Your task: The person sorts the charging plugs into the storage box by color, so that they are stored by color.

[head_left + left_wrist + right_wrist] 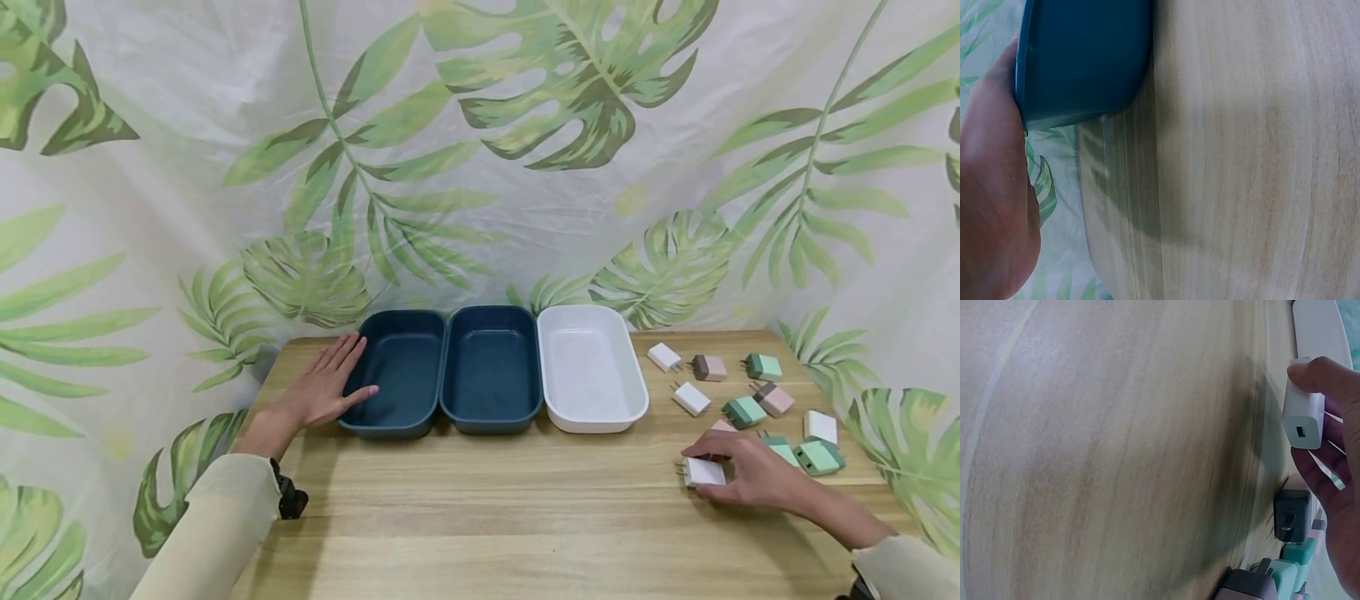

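Note:
At the right of the table, my right hand [757, 473] pinches a white USB wall charger [703, 472] between thumb and fingers. The right wrist view shows the same charger [1304, 409] with its USB port end exposed and the thumb [1316, 372] along one side. On the far left, my left hand [324, 390] rests at the outer rim of the left dark blue tray [393, 429], fingers fairly straight and spread, thumb reaching over the rim. In the left wrist view, that hand [991, 181] lies along the wall of the tray [1085, 62].
A second dark blue tray [491, 425] and a white tray [596, 423] stand in a row beside the left one. Several chargers lie on the right, among them a white one [664, 357], a green one [763, 367] and a pink-brown one [708, 367]. A patterned cloth [525, 225] hangs behind.

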Demonstrator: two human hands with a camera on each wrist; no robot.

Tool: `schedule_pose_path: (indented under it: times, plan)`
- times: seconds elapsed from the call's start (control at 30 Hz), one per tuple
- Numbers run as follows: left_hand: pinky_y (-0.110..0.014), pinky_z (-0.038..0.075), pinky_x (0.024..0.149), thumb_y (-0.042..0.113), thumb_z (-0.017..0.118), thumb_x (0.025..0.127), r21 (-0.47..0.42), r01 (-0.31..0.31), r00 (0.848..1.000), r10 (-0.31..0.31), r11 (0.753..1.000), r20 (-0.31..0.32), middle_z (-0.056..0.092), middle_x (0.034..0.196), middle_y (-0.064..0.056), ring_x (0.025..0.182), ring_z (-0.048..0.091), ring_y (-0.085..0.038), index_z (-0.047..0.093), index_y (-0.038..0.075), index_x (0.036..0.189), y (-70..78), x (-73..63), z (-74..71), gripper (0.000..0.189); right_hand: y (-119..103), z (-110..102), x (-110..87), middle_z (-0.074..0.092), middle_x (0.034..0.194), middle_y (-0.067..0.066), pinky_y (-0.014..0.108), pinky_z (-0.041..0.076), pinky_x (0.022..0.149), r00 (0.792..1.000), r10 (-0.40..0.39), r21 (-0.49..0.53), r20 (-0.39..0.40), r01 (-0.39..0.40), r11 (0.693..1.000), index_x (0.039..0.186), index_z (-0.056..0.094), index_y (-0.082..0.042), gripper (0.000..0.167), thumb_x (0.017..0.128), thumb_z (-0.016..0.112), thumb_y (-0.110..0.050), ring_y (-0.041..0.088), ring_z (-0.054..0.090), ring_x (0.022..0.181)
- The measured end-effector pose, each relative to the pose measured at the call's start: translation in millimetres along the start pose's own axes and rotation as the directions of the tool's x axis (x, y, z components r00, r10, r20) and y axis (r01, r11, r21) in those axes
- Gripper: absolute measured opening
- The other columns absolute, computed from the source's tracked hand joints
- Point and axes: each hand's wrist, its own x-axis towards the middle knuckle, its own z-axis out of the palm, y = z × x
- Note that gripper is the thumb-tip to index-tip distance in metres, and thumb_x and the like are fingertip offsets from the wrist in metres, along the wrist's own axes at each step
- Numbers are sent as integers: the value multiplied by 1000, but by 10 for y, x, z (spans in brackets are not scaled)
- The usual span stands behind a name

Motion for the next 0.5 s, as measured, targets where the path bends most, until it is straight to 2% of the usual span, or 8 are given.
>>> schedule_pose_path:
  times: [0.27, 0.5]
  plan:
    - [-65, 8, 128, 64, 52, 105, 5, 11, 1000, -11, 1000, 28, 8, 177, -22, 163, 5, -43, 9, 7, 171, -16, 2, -4, 98, -38, -42, 39, 73, 101, -13, 14, 51, 70, 998, 62, -7, -18, -62, 998, 108, 80, -13, 47, 65, 100, -12, -2, 63, 87]
    - [-65, 8, 128, 64, 51, 105, 19, 15, 999, -15, 1000, 32, 7, 177, -21, 163, 5, -42, 10, 6, 171, -13, 1, -8, 97, -68, -87, 91, 72, 103, -14, 18, 52, 68, 998, 61, 19, -10, -61, 998, 111, 80, -14, 46, 69, 99, -14, -4, 61, 86]
